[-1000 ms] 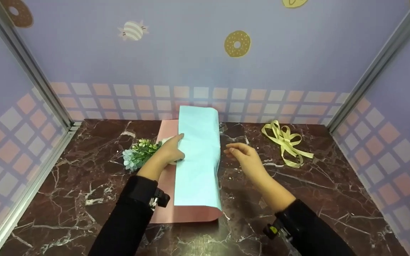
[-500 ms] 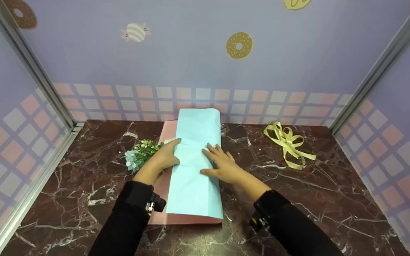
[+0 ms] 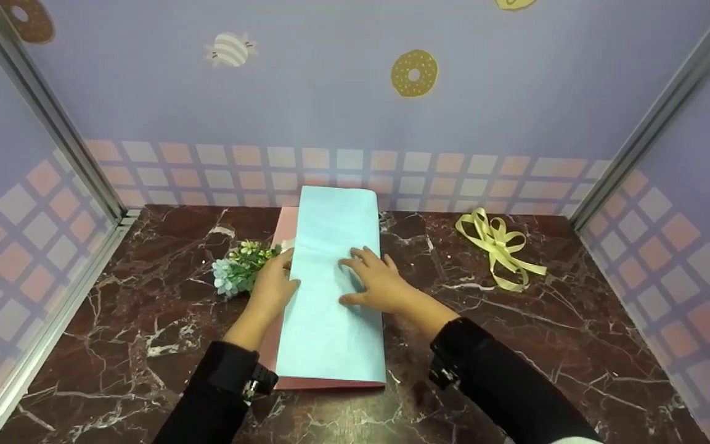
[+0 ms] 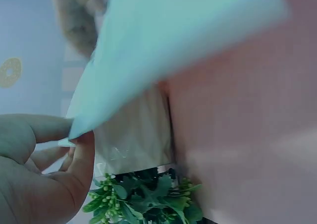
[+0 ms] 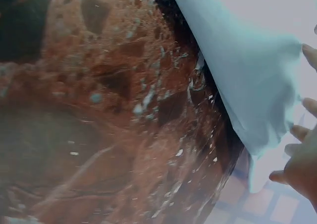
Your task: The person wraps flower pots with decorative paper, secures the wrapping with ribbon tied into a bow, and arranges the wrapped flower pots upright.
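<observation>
A sheet of wrapping paper (image 3: 330, 339), light blue on top with pink showing beneath, lies folded over on the table. My left hand (image 3: 270, 288) pinches the blue flap's left edge between thumb and fingers; the left wrist view shows that edge lifted. Spread fingers of my right hand (image 3: 381, 285) rest on the blue flap near its folded right side. A small bunch of artificial flowers (image 3: 232, 274), pale blue with green leaves, pokes out to the left. Its cream wrapping (image 4: 133, 135) lies under the flap, mostly hidden in the head view.
A loose yellow ribbon (image 3: 498, 246) lies at the back right of the dark marbled table (image 3: 515, 364). A patterned lilac wall (image 3: 306, 111) stands right behind the paper, with side walls to left and right.
My right hand has come in from the right onto the paper. My left hand has drawn the blue flap's edge leftward and toward me, so it covers more of the pink.
</observation>
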The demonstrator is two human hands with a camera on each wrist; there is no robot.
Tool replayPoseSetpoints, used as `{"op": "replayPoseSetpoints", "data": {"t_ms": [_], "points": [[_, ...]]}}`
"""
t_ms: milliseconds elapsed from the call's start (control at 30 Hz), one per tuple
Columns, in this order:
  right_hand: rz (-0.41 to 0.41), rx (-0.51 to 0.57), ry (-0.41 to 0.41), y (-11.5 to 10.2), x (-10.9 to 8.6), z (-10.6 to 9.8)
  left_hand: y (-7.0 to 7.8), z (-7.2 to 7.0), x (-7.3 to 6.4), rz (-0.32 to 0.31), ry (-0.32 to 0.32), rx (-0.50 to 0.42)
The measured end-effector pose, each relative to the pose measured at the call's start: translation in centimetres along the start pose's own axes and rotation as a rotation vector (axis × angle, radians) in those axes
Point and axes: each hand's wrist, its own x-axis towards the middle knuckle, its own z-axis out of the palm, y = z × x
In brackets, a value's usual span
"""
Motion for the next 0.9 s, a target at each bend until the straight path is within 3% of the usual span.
{"op": "replayPoseSetpoints", "data": {"t_ms": [167,367,600,900], "points": [[-0.067,-0.125,-0.007,-1.6,2.5,-0.3,-0.5,0.4,-0.5,-0.015,0.107,0.013],[-0.094,-0.211,-0.031,-3.8,5.4,-0.7,-0.7,0.5,-1.1,-0.068,0.213,-0.049],[-0.117,-0.271,-0.057,-5.3,7.3,-0.8,-1.6,-0.4,-1.5,-0.128,0.207,-0.023],[-0.099,-0.281,-0.062,-5.1,8.8,-1.1,-2.2,-0.8,-1.5,-0.119,0.15,0.012]]}}
